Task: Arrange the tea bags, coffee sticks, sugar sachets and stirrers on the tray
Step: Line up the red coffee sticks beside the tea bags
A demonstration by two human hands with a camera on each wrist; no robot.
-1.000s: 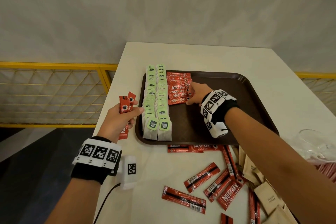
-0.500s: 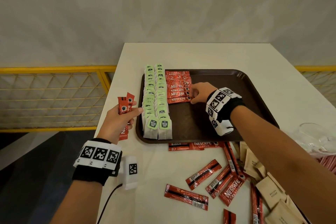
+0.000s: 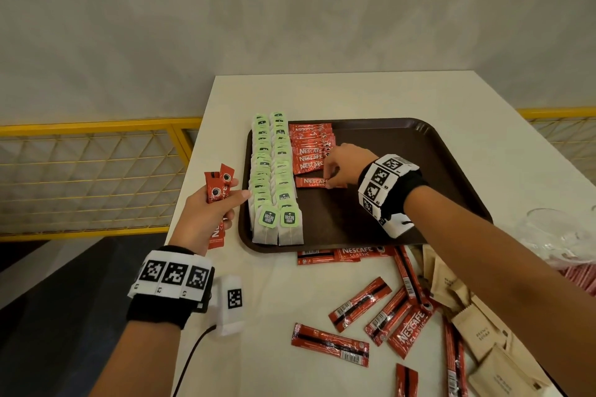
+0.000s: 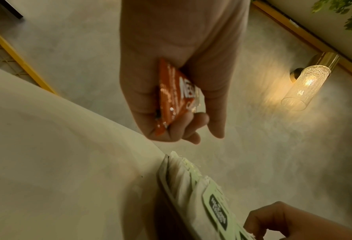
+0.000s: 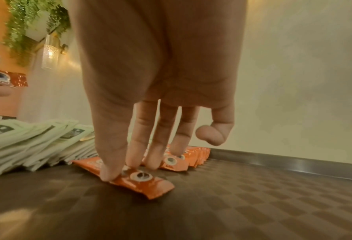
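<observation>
The right hand (image 3: 346, 164) now has a fresh coffee stick (image 3: 314, 182) down flat on the brown tray (image 3: 451, 151). Half a second ago the fingers were only at the end of the red row, with no separate stick below it. The stick lies just below the coffee row (image 3: 311, 148), a small gap apart, parallel to it.

In the right wrist view the thumb and straight fingers (image 5: 113, 168) press on the stick's top near its printed cup end. They are extended, not wrapped round it, so the hand reads as released and pressing.

The left hand (image 3: 211, 213) is unchanged from a second ago. It stays off the tray's left edge over the table (image 3: 258, 300), clenched round a small bunch of coffee sticks (image 3: 217, 190) that stand upright out of the fist.

Two rows of tea bags (image 3: 274, 171) fill the tray's left side, just beside the coffee row.

Meaning: one more stick is added, and it likely needs a nudge up against the row. The coffee part is far from done. Loose coffee sticks (image 3: 361, 304) lie on the table in front of the tray, along with the brown sugar sachets (image 3: 477, 325) at the right. No stirrers can be made out.
</observation>
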